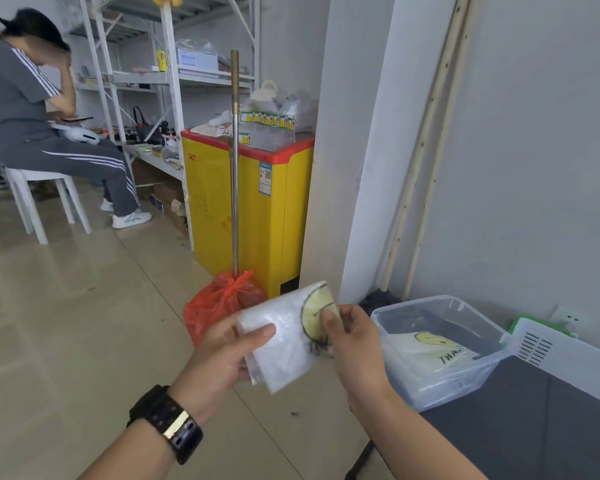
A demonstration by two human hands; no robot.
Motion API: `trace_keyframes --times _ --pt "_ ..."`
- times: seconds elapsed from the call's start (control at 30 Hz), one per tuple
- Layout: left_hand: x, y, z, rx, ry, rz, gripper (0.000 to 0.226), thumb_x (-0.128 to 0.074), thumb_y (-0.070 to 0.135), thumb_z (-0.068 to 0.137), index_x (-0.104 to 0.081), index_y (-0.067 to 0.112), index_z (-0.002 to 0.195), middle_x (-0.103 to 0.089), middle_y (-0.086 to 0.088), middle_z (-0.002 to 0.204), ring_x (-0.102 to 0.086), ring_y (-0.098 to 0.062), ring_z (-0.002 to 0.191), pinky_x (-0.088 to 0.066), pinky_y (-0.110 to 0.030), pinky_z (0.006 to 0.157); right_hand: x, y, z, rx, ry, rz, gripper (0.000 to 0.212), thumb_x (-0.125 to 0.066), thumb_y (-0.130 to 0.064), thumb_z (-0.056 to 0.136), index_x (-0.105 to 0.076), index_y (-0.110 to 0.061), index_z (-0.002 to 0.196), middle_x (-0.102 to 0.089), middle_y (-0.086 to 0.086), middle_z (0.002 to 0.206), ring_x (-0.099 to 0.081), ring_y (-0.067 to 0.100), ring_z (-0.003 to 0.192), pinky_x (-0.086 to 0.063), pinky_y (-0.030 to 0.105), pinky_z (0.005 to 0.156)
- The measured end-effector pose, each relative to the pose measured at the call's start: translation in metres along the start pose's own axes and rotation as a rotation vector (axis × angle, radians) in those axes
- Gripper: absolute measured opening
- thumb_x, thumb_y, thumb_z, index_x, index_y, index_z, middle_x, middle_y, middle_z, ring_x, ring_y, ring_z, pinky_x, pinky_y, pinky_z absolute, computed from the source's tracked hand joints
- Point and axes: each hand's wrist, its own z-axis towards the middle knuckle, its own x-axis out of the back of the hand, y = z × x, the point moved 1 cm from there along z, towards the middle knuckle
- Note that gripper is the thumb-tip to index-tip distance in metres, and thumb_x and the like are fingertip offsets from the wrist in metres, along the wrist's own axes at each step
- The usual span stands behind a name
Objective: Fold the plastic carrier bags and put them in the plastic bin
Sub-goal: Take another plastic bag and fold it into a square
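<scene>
Looked like storeroom or shop back room, not home. White metal shelving point(174, 77) ran along back wall, loaded with boxes point(197, 60) and small oddments; cardboard cartons point(168, 194) sat underneath. Yellow chest freezer point(250, 202) with red lid stood by pillar, bags point(291, 105) heaped on top. Floor point(66, 323) was bare tile. Wooden strips point(426, 140) leaned against wall. Person point(21, 109) sat on white plastic chair point(42, 188) near shelving.

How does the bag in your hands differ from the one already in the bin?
The held bag is gripped in the air by the left hand and right hand; the binned bag lies in the clear bin. The held bag's lettering is mostly hidden; the binned bag's shows. Both are white with yellow smileys.
</scene>
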Motion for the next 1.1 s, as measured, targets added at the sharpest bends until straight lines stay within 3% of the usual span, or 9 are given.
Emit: trace_keyframes --times 0.13,0.2,0.3,0.53,0.6,0.73,0.93,1.03,1.1 --pt "0.006 0.004 0.001 -0.125 0.313 0.098 0.021 -0.063 0.009 0.091 -0.07 0.014 0.111 -0.075 -0.005 0.106 -0.07 -0.028 0.099 -0.058 -0.043 0.079 -0.001 0.001 0.002 -0.037 -0.197 0.075 0.013 -0.061 -0.016 0.097 -0.062 -0.004 0.1 -0.072 0.002 0.086 -0.066 0.012 0.07 -0.059 0.031 0.057" --pt "0.006 0.011 -0.001 -0.18 0.362 0.152 0.02 -0.06 0.011 0.093 -0.069 0.015 0.11 -0.074 -0.005 0.103 -0.071 -0.025 0.09 -0.058 -0.037 0.069 0.0 -0.001 0.002 -0.01 -0.236 0.1 0.009 -0.065 -0.01 0.095 -0.063 -0.002 0.097 -0.073 0.003 0.079 -0.064 0.011 0.067 -0.057 0.027 0.051" --pt "0.009 0.011 -0.002 -0.222 0.392 0.323 0.013 -0.058 0.021 0.096 -0.066 0.022 0.106 -0.067 -0.01 0.08 -0.061 -0.02 0.051 -0.041 -0.024 0.037 0.005 -0.004 0.005 0.028 -0.184 0.138 0.013 -0.068 -0.005 0.092 -0.062 0.002 0.101 -0.07 0.019 0.081 -0.061 0.017 0.062 -0.055 0.026 0.047" --pt "0.002 0.008 -0.003 -0.217 0.327 0.283 0.02 -0.057 0.017 0.096 -0.063 0.017 0.115 -0.061 -0.006 0.066 -0.049 -0.015 0.037 -0.038 -0.022 0.035 0.022 -0.004 0.009 0.145 -0.303 0.15 0.019 -0.065 0.0 0.093 -0.055 -0.005 0.108 -0.062 0.022 0.085 -0.058 0.019 0.065 -0.056 0.033 0.052" --pt "0.0 0.007 -0.003 -0.189 0.299 0.224 0.02 -0.057 0.014 0.096 -0.062 0.01 0.115 -0.062 -0.009 0.063 -0.053 -0.018 0.039 -0.041 -0.023 0.035 0.029 -0.006 0.008 0.18 -0.265 0.092 0.005 -0.063 0.005 0.092 -0.064 0.001 0.096 -0.065 0.017 0.086 -0.058 0.019 0.058 -0.056 0.03 0.05" --pt "-0.001 0.007 -0.003 -0.14 0.279 0.166 0.017 -0.055 0.013 0.097 -0.061 0.006 0.111 -0.074 -0.014 0.077 -0.058 -0.019 0.042 -0.047 -0.024 0.038 0.065 -0.006 0.024 0.105 0.005 0.014 0.016 -0.059 0.004 0.094 -0.072 -0.005 0.09 -0.072 0.012 0.088 -0.057 0.02 0.046 -0.053 0.027 0.049" --pt "0.013 0.005 -0.001 -0.063 0.285 0.18 0.021 -0.049 0.019 0.101 -0.061 0.007 0.113 -0.076 -0.015 0.086 -0.062 -0.023 0.048 -0.05 -0.027 0.042 0.159 0.026 0.081 0.025 0.381 -0.441 0.036 -0.04 0.008 0.086 -0.068 -0.01 0.098 -0.07 0.02 0.105 -0.056 0.027 0.07 -0.047 0.031 0.066" --pt "0.018 0.005 -0.001 -0.047 0.291 0.18 0.022 -0.046 0.019 0.102 -0.061 0.007 0.112 -0.075 -0.016 0.086 -0.063 -0.024 0.05 -0.05 -0.027 0.043 0.183 0.049 0.098 -0.072 0.369 -0.69 0.034 -0.041 0.005 0.089 -0.068 -0.007 0.106 -0.067 0.02 0.108 -0.059 0.035 0.09 -0.047 0.036 0.079" --pt "0.021 0.005 -0.001 -0.038 0.293 0.172 0.023 -0.045 0.019 0.102 -0.06 0.006 0.113 -0.075 -0.016 0.086 -0.064 -0.025 0.052 -0.05 -0.028 0.044 0.184 0.061 0.102 -0.119 0.261 -0.835 0.031 -0.044 0.0 0.092 -0.068 -0.008 0.11 -0.065 0.017 0.097 -0.059 0.033 0.086 -0.045 0.035 0.076"
